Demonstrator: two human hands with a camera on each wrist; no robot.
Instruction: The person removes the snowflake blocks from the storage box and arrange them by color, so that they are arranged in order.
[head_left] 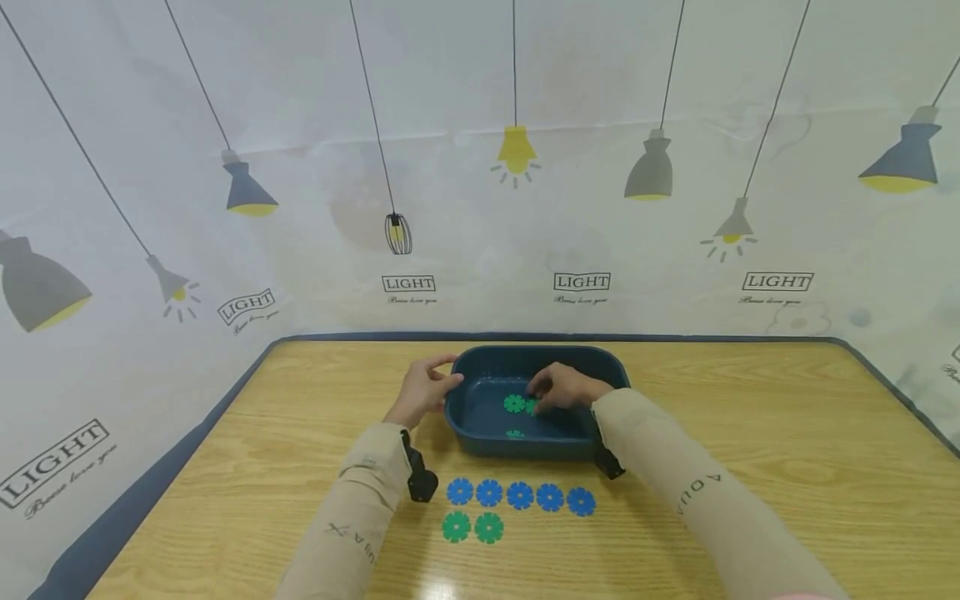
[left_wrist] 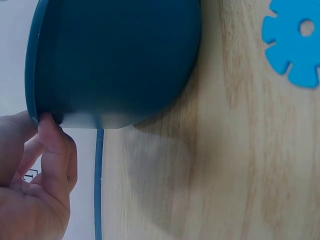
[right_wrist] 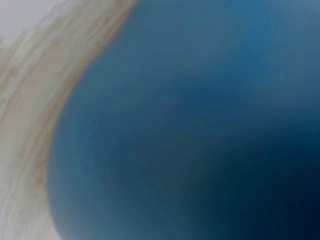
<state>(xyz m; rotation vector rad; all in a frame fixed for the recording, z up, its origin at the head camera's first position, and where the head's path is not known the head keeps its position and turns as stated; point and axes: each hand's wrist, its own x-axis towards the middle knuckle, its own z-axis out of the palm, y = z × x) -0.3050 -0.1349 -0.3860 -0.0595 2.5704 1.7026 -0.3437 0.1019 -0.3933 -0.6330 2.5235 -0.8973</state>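
My left hand (head_left: 426,390) grips the rim of a dark blue plastic basin (head_left: 495,448) at its left end, thumb on top and fingers outside. In the left wrist view the fingers (left_wrist: 55,155) pinch that rim from below the wall. Inside the basin, my right hand (head_left: 564,387) has its thumb and fingers curled about a green notched disc (head_left: 532,407), partly hidden by them. Another green disc (head_left: 513,403) lies on the basin floor just left of it. A blurred basin wall (right_wrist: 125,140) fills most of the right wrist view.
In front of the basin, several blue notched discs (head_left: 520,495) lie in a row on the wooden table (head_left: 750,417). Below them are two green discs (head_left: 472,527) side by side. A lamp-printed sheet (head_left: 465,200) hangs behind the table.
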